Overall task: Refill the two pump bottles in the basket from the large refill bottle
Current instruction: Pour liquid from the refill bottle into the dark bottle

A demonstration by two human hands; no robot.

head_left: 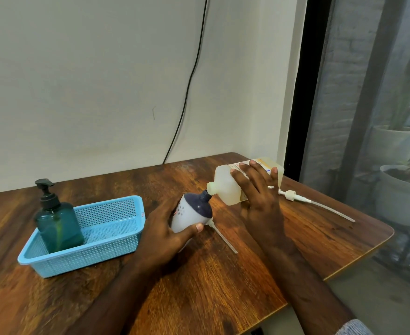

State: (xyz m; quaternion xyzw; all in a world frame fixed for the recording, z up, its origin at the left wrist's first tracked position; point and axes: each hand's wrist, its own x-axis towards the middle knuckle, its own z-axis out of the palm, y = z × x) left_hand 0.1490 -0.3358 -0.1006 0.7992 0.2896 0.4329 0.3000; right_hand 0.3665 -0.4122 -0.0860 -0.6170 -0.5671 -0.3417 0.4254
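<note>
Two hands engaged: left hand (167,228) gripped 1 white pump bottle (189,215), tilted; right hand (257,189) held 1 refill bottle (225,187) at 1 o'clock, spouts touching. 1 teal pump bottle (57,223) stood in basket (107,247), 9 o'clock. 2 loose pumps on surface (199,286).

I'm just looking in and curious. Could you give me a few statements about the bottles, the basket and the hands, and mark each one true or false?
1. The right hand tips the large refill bottle so its mouth meets the neck of the small white bottle. True.
2. The small white bottle stands in the blue basket. False: the left hand holds it tilted, beside the basket.
3. The green pump bottle stands in the basket with its pump on. True.
4. The basket holds two bottles. False: only the green one.
5. A loose pump with a long tube lies on the table behind the right hand. True.
</note>
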